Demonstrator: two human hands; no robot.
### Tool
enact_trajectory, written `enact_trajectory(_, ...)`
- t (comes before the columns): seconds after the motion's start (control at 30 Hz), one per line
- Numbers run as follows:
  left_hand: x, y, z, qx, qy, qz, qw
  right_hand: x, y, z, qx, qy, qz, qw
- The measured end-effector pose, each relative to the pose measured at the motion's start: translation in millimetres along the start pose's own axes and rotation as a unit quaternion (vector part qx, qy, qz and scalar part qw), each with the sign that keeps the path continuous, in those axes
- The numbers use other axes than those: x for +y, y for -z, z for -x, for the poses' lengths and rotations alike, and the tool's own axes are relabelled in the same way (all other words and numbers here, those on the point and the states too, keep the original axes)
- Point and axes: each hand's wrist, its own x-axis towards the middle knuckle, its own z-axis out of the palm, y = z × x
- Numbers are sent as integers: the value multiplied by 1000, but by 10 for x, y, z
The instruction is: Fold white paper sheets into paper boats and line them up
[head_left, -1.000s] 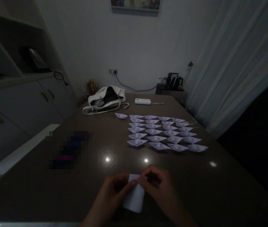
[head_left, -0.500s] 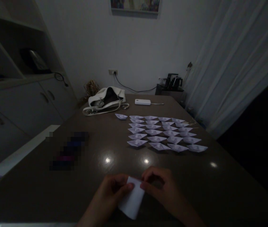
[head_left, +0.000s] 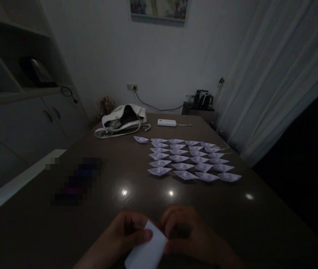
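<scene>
A folded piece of white paper is held low over the near part of the table. My left hand pinches its upper left side, thumb on top and fingers behind. At the paper's right corner, my right hand is closed, with thumb and fingertips against the edge. The lower end of the sheet tilts down to the left. Beyond my hands, several folded paper boats stand in rows on the table, and one paper boat sits apart at the far left of them.
On the dark table lie a white handbag and a white power bank with a short cable, both at the far end. A blurred-out dark object is on the left. Black kettles stand beyond the table.
The paper has turned, its lower end swinging left and nearer me. Both hands have shifted slightly down, and my right hand grips lower on the paper's right side. The view has tilted a little.
</scene>
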Motion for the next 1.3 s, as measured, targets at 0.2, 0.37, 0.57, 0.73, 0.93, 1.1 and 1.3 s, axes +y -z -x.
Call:
enact_trajectory(0.2,-15,-43,1,89,-3,-40,995,98,-115,49,65,-27,-10,997)
enact_trajectory(0.37,25,-117,-79,125,-62,-95,986,195,-250,-15,197,-142,-143,960)
enact_trajectory(0.57,39,-129,-113,131,-112,-106,979,195,-272,-115,252,-149,-143,946)
enact_trajectory(0.73,9,-139,-98,155,-129,-121,972,193,-231,-150,220,-166,-70,959)
enact_trajectory(0.93,39,-201,-84,196,-162,-94,963,124,-252,-147,231,-153,-32,960)
enact_trajectory(1.1,79,-244,-89,209,-179,-86,958,115,-328,-90,195,-151,36,968)
enact_trajectory(1.3,92,-212,-90,228,-179,-99,952,88,-372,-59,156,-150,47,975)
